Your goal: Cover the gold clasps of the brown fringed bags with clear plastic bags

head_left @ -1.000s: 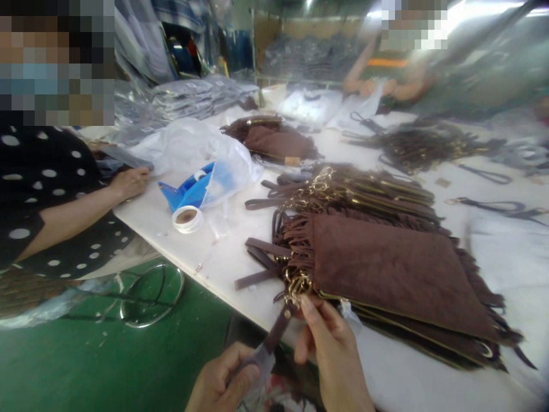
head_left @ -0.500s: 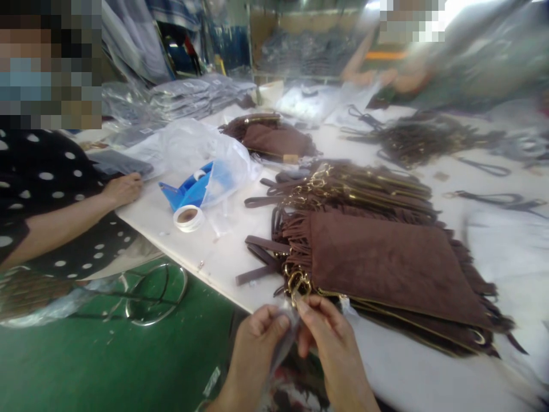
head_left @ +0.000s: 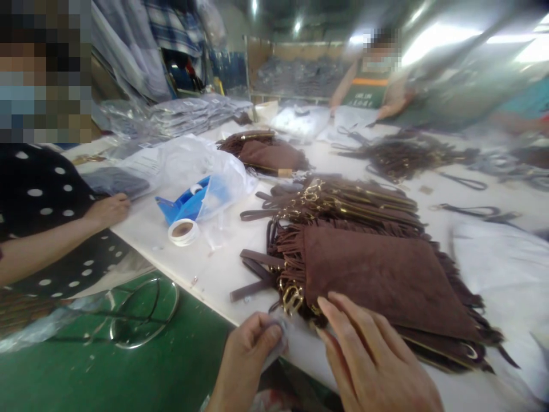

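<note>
A stack of brown suede fringed bags point(head_left: 386, 277) lies on the white table point(head_left: 214, 269) in front of me, with gold clasps point(head_left: 292, 296) and brown straps point(head_left: 253, 274) at its left end. My right hand point(head_left: 377, 360) lies flat with fingers stretched out on the near corner of the top bag. My left hand point(head_left: 249, 355) is closed in a pinch on a small piece of clear plastic point(head_left: 277, 337) at the table edge, just below the clasps.
A second pile of bags point(head_left: 351, 197) and a third point(head_left: 268, 151) lie further back. A tape roll point(head_left: 183, 232), a blue dispenser point(head_left: 184, 203) and clear bags point(head_left: 201, 160) sit left. A person in a dotted top point(head_left: 47, 229) sits left; another person point(head_left: 369, 86) stands across. Loose straps point(head_left: 407, 154) lie far right.
My left hand rose from below the table edge to the clasps, letting go of the strap. My right hand went from pinching at the clasps to lying flat on the top bag.
</note>
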A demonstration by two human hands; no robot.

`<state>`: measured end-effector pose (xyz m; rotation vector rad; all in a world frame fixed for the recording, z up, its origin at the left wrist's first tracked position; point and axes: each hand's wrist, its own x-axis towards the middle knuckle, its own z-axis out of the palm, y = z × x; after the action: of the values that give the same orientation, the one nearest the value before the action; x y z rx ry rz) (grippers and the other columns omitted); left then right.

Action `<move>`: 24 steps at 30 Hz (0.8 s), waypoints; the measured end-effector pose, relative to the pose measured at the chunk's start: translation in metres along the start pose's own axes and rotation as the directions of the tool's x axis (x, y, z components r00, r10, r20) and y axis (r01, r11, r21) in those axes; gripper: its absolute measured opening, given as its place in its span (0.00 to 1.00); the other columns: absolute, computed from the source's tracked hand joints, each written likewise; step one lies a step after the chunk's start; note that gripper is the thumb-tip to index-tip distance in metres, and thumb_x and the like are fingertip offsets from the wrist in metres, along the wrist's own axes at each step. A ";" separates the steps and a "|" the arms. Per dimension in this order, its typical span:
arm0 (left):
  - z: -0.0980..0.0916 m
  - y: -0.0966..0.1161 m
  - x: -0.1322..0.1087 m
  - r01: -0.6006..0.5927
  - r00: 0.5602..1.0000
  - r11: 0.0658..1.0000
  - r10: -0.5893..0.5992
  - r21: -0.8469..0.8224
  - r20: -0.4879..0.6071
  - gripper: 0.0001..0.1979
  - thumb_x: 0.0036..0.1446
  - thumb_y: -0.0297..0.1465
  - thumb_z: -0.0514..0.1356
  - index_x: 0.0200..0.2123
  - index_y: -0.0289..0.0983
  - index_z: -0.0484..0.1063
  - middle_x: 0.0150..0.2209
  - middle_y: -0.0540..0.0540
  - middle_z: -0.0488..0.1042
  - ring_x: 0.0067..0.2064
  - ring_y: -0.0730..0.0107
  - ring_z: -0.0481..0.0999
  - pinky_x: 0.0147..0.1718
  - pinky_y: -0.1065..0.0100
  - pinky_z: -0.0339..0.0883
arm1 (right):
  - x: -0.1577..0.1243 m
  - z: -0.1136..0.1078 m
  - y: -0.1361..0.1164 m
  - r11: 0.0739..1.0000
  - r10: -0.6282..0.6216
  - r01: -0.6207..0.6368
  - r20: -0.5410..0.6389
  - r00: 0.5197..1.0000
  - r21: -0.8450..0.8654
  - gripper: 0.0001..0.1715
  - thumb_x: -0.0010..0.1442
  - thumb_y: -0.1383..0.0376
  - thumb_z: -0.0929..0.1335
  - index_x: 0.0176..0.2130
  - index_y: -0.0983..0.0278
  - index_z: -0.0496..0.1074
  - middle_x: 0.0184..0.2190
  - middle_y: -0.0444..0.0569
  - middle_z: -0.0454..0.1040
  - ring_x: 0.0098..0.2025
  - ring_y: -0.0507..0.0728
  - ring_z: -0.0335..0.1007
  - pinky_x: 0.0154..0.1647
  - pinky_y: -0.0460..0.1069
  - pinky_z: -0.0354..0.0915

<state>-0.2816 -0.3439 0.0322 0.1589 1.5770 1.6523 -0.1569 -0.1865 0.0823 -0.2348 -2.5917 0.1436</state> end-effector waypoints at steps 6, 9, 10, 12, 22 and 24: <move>0.000 0.000 0.001 -0.063 0.997 0.994 0.066 0.094 -0.033 0.14 0.57 0.40 0.64 0.33 0.33 0.74 0.27 0.47 0.76 0.29 0.72 0.70 0.29 0.73 0.61 | 0.045 0.008 0.028 0.987 -0.152 0.160 0.253 0.955 -0.011 0.23 0.64 0.67 0.66 0.58 0.59 0.70 0.67 0.54 0.57 0.68 0.69 0.48 0.67 0.66 0.48; 0.003 0.000 0.002 -0.087 0.993 0.988 0.096 0.127 -0.066 0.14 0.58 0.40 0.63 0.32 0.33 0.74 0.27 0.46 0.76 0.29 0.71 0.70 0.31 0.72 0.61 | 0.044 0.019 0.035 0.985 -0.170 0.162 0.279 0.945 0.052 0.23 0.65 0.68 0.65 0.58 0.58 0.70 0.67 0.53 0.57 0.68 0.66 0.49 0.67 0.64 0.51; 0.004 0.000 0.002 -0.100 0.991 0.986 0.111 0.133 -0.077 0.14 0.58 0.40 0.62 0.31 0.33 0.74 0.27 0.46 0.76 0.29 0.71 0.70 0.31 0.72 0.61 | 0.043 0.021 0.037 0.984 -0.178 0.166 0.272 0.946 0.065 0.23 0.65 0.69 0.64 0.58 0.58 0.69 0.67 0.53 0.57 0.68 0.66 0.50 0.67 0.64 0.52; 0.007 0.002 0.003 -0.122 0.987 0.982 0.135 0.142 -0.086 0.14 0.59 0.39 0.62 0.31 0.33 0.74 0.27 0.46 0.75 0.30 0.70 0.70 0.31 0.72 0.61 | 0.040 0.022 0.038 0.981 -0.192 0.175 0.260 0.946 0.086 0.23 0.65 0.70 0.64 0.58 0.59 0.69 0.67 0.53 0.58 0.68 0.65 0.50 0.66 0.64 0.53; 0.028 0.004 0.014 -0.136 0.985 0.985 0.146 0.105 -0.095 0.13 0.59 0.40 0.62 0.35 0.34 0.75 0.30 0.46 0.76 0.31 0.68 0.70 0.31 0.71 0.62 | 0.040 0.020 0.038 0.979 -0.186 0.159 0.236 0.954 0.130 0.27 0.60 0.73 0.66 0.57 0.58 0.71 0.66 0.53 0.60 0.67 0.66 0.52 0.66 0.65 0.54; 0.034 0.004 0.019 -0.148 0.981 0.982 0.160 0.114 -0.113 0.13 0.58 0.39 0.63 0.35 0.34 0.76 0.30 0.46 0.76 0.32 0.67 0.71 0.32 0.71 0.62 | 0.038 0.020 0.038 0.977 -0.188 0.157 0.233 0.954 0.143 0.27 0.60 0.73 0.66 0.57 0.58 0.71 0.66 0.53 0.60 0.67 0.66 0.52 0.66 0.65 0.54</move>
<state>-0.2755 -0.3050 0.0344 0.2449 1.7836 1.7257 -0.1943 -0.1428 0.0782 0.0603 -2.8211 0.2841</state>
